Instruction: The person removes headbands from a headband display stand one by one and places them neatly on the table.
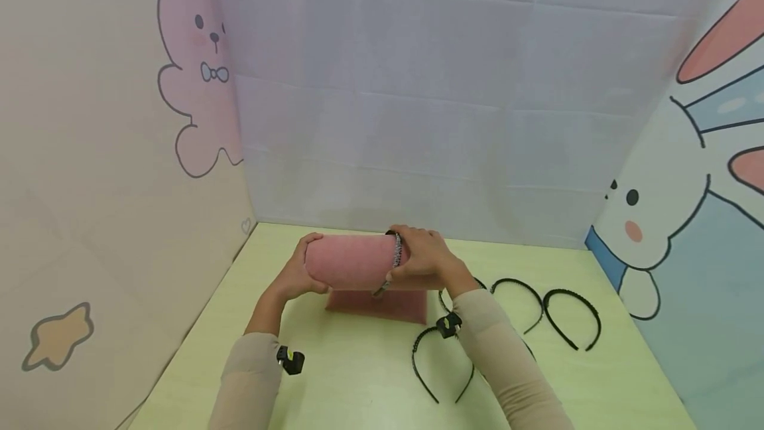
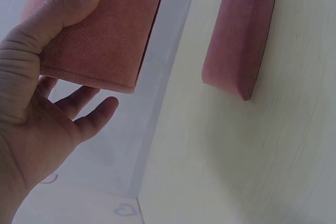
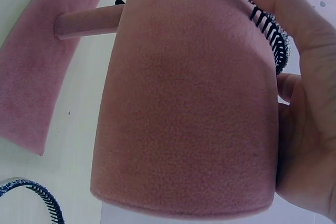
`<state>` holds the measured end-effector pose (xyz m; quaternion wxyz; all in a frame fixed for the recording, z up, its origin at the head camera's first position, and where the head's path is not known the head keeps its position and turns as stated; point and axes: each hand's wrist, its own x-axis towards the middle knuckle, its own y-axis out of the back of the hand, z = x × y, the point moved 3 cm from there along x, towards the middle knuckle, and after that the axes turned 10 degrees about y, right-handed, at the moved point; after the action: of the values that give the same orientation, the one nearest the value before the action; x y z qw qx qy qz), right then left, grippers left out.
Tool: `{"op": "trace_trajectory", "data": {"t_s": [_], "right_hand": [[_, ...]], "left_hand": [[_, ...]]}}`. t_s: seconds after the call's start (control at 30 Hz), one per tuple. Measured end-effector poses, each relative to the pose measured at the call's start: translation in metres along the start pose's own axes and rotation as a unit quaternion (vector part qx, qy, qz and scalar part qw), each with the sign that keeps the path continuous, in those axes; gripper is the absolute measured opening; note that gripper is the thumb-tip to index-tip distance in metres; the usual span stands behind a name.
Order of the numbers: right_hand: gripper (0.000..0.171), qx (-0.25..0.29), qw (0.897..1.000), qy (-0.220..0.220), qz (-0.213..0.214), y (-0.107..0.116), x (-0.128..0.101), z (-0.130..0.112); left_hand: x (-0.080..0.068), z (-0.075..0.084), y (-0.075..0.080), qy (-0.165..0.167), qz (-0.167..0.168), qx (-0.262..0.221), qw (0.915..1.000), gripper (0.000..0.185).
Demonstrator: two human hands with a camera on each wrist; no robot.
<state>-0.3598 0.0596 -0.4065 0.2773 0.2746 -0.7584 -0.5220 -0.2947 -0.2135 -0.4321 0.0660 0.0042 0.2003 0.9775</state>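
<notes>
Both hands meet on the pink velvet roll (image 1: 352, 261) of a display stand: the left hand (image 1: 298, 271) cups the roll's left end with thumb on top and fingers loosely spread beneath, while the right hand (image 1: 420, 259) pinches a rhinestone headband (image 1: 396, 252) around the roll's right end. Below the roll sits the stand's flat pink base (image 1: 377, 304) on the tabletop (image 1: 358, 377). Right of the base, several black headbands (image 1: 570, 317) lie on the tabletop.

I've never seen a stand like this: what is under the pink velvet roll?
Under the pink velvet roll a short pink post joins it to a flat pink base on the table. The right hand hides the roll's right end.
</notes>
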Motion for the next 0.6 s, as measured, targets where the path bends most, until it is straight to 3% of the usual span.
{"op": "trace_trajectory", "data": {"t_s": [0.6], "right_hand": [[0.098, 0.025, 1.000, 0.005, 0.006, 0.005, -0.007, 0.014]], "left_hand": [[-0.002, 0.003, -0.002, 0.002, 0.006, 0.008, 1.0000, 0.108]]}}
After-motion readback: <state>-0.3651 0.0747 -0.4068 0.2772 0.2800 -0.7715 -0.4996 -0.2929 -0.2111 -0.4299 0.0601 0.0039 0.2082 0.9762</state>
